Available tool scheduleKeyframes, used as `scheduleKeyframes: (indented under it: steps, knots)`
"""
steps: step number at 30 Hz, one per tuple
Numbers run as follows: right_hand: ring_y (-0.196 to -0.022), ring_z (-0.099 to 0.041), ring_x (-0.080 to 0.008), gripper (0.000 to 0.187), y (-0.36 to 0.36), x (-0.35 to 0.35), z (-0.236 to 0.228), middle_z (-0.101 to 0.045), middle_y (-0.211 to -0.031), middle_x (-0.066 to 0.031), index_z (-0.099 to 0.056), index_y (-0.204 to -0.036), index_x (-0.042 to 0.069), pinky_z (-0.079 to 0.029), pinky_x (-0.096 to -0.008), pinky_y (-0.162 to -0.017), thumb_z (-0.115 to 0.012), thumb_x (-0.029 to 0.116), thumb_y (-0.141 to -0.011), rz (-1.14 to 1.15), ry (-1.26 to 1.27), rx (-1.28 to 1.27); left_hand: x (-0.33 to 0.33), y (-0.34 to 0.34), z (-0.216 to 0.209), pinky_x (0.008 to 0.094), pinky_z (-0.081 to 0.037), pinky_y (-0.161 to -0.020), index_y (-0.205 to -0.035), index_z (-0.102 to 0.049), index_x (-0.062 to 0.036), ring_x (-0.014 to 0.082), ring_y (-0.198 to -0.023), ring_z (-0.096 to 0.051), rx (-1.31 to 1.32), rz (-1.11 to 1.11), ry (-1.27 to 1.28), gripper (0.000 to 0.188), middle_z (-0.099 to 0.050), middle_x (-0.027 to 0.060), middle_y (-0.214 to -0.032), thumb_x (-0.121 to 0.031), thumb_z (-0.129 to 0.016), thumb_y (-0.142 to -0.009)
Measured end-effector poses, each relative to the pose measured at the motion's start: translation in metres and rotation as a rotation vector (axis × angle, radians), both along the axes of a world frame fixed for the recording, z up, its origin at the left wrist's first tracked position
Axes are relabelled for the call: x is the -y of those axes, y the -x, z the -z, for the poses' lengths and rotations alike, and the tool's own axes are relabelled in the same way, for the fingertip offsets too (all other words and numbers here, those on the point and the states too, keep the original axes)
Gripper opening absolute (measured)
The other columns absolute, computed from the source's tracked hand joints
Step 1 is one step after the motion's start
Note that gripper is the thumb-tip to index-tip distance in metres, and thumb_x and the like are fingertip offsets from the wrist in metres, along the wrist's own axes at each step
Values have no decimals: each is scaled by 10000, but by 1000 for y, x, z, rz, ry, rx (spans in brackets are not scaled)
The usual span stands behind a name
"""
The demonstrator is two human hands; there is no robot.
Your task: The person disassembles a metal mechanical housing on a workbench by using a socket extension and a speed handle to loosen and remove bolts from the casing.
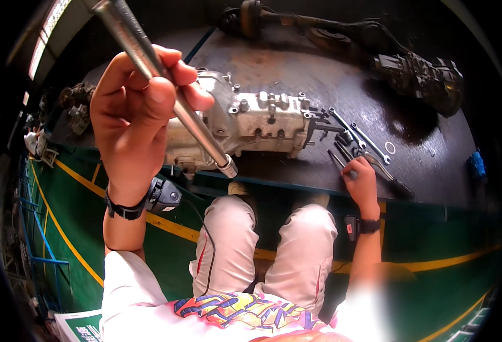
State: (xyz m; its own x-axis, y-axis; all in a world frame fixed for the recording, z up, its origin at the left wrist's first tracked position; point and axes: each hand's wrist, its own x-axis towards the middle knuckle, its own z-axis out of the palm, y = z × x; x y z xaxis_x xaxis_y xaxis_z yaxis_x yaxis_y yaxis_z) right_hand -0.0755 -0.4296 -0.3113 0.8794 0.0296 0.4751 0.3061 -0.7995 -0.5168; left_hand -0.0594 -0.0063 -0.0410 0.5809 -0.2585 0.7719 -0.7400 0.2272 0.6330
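Note:
My left hand (140,108) is closed around a long steel socket wrench bar (191,117), raised close in front of me. The bar slants down to the right, with a socket-like end lowest, over the near side of a silver gearbox housing (268,122). To the right of the housing, my right hand (360,178) is low over the bench, its fingers closed on a thin-shafted tool that looks like a screwdriver (336,159). Most of its handle is hidden by the fingers. Combination wrenches (370,142) and pliers (381,166) lie beside that hand.
The dark metal bench (325,60) carries a greasy gearbox (419,77) and an axle (308,21) at the back. A pale ring (390,148) lies near the wrenches, and a blue can-like object (477,165) stands at the right edge. Dark oily stains mark the top.

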Motion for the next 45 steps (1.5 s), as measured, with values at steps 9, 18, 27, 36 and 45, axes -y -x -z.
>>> scheduleKeyframes:
  steps: [9, 18, 27, 36, 45]
  knots:
    - [-819, -704, -262, 117, -1, -62, -116, -702, -909, -106, -705, -920, 18, -554, -346, -737, -766, -51, -849, 21, -149, 247, 25, -47, -33, 446, -648, -977, -1266, -672, 32, 300, -1052, -782, 126, -192, -52, 234, -748, 178, -1167, -56, -639, -1051]
    - [-790, -654, -61, 220, -39, -178, -278, -708, -931, -14, -721, -1145, 4, -511, -224, -684, -782, 54, -940, -638, -613, 65, 37, -157, -42, 411, -635, -995, -1224, -642, 52, 297, -1061, -767, -342, -120, 76, 210, -729, 170, -1146, -38, -645, -1034]
    - [-776, -630, -140, 89, -145, -222, -282, -672, -892, -35, -677, -1040, 55, -478, -293, -670, -674, 124, -984, -1170, -1795, -327, 42, -217, -12, 376, -650, -874, -1153, -661, 57, 252, -945, -767, -443, -170, 30, 201, -724, 149, -1089, -4, -544, -1002]
    - [-932, -652, -132, 288, -178, -229, -162, -704, -1049, -62, -673, -1254, 18, -527, -281, -809, -711, 172, -1014, -312, -906, 137, 37, -228, 3, 369, -645, -840, -1144, -673, 28, 234, -922, -760, -432, -238, 135, 184, -732, 124, -1064, -132, -674, -1051]
    - [-915, -734, -167, 316, -204, -240, -145, -764, -1039, -100, -709, -1256, -22, -577, -314, -789, -755, 173, -1012, -559, -716, -7, 34, -222, 6, 371, -628, -961, -1191, -685, 15, 251, -1021, -755, -483, -137, 154, 197, -740, 124, -1103, -120, -692, -1047]
